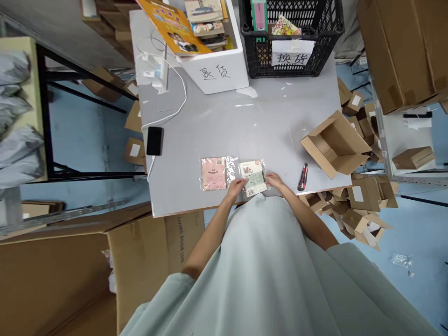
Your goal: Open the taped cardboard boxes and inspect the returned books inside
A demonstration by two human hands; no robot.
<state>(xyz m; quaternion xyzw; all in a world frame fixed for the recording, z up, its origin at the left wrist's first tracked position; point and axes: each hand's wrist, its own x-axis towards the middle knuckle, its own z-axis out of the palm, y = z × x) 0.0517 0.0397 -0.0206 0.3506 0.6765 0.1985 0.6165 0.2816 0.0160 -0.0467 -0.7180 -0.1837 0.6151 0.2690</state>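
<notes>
Here's the table (224, 126), open carton (332, 147) at its right; pink packet (213, 173) flat near the front edge; just beside it, the green packet (255, 177), left hand (237, 187) and right hand (275, 180), fingers pinching its sides; red cutter (303, 177) off right.

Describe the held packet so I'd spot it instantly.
Find the grey table, then its near edge. There, the left hand and right hand hold the packet. It is cream and green, unlike the pink packet to its left.
</notes>
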